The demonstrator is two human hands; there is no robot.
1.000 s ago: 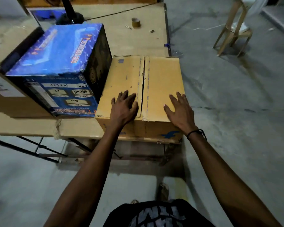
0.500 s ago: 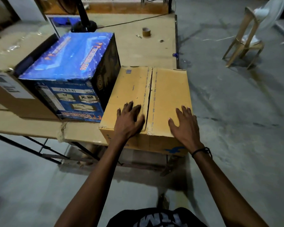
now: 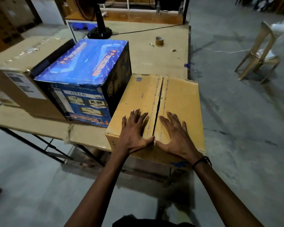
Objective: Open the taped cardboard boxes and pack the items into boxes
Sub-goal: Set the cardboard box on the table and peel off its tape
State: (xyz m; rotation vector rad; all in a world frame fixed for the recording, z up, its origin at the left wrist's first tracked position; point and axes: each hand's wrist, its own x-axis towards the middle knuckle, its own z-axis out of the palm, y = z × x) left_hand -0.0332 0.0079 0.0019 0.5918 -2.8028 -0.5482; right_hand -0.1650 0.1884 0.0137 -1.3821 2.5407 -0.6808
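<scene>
Pressing down on the box point(image 3: 156, 112) with both hands: left hand point(image 3: 134, 130) flat on the left flap, fingers spread; right hand point(image 3: 175, 135) on the right flap, fingers spread and slightly arched, thumbs meeting at the near end of the centre seam point(image 3: 157, 108). Nothing pinched or gripped by either hand.

Sits at the near right corner of the table point(image 3: 146, 59), its front edge overhanging a little, just beside the blue box point(image 3: 82, 79); a brown box point(image 3: 15, 76) stands further left. Tape roll point(image 3: 159, 41) lies well apart, near the far edge, beside a fan base point(image 3: 99, 32).

Seam shows as a dark slit along its whole length, so probably cut or unsealed already; cannot tell whether any tape bridges it. Corrugated board, stiff enough to bear flat palms but likely to buckle if pressed mid-flap. Weight cannot be judged. Surface looks smooth and dry, likely low grip for flat palms.

Best hold for opening: fingertips hooked into the slit near its front end, one flap edge per hand, then lifted outward. Worth watching the overhang, since a hard pull toward the body could tip it off the edge.
</scene>
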